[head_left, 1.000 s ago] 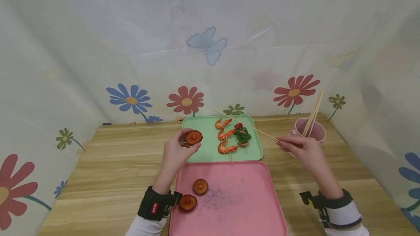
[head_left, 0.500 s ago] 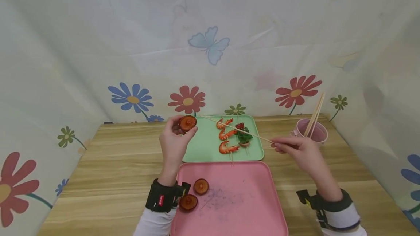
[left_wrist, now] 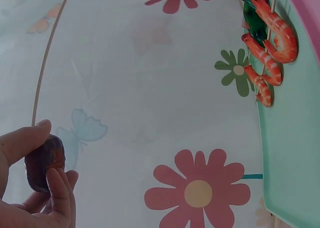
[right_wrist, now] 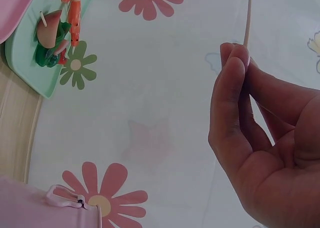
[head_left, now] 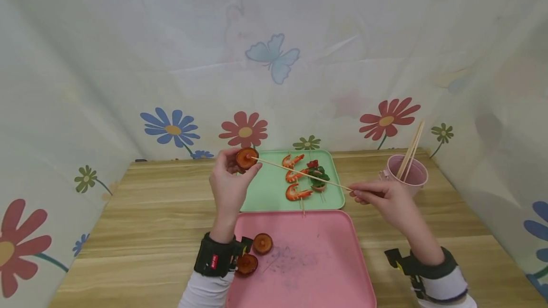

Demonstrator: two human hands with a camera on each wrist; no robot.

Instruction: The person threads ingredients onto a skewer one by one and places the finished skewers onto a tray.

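My left hand (head_left: 229, 182) grips a round brown mushroom cap (head_left: 247, 158) by its edge, raised over the left side of the green tray. Its orange underside with a small central stem faces the head camera. My right hand (head_left: 381, 198) pinches a thin wooden skewer (head_left: 299, 172) near one end, thumb against fingertips. The skewer slants across to the left, and its far tip meets the mushroom's middle. In the left wrist view the mushroom (left_wrist: 45, 163) sits between thumb and fingers, with the skewer (left_wrist: 49, 53) rising from beside the thumb.
On the green tray (head_left: 265, 198) lie several shrimp (head_left: 298, 193) on a skewer and a skewer of green and red pieces (head_left: 318, 177). Two more mushrooms (head_left: 262, 243) rest on the pink tray (head_left: 317, 270). A pink bucket (head_left: 417, 172) at right holds several skewers.
My left hand has raised the mushroom up and slightly left. My right hand has moved left, bringing the skewer's tip from free air to the mushroom's centre.
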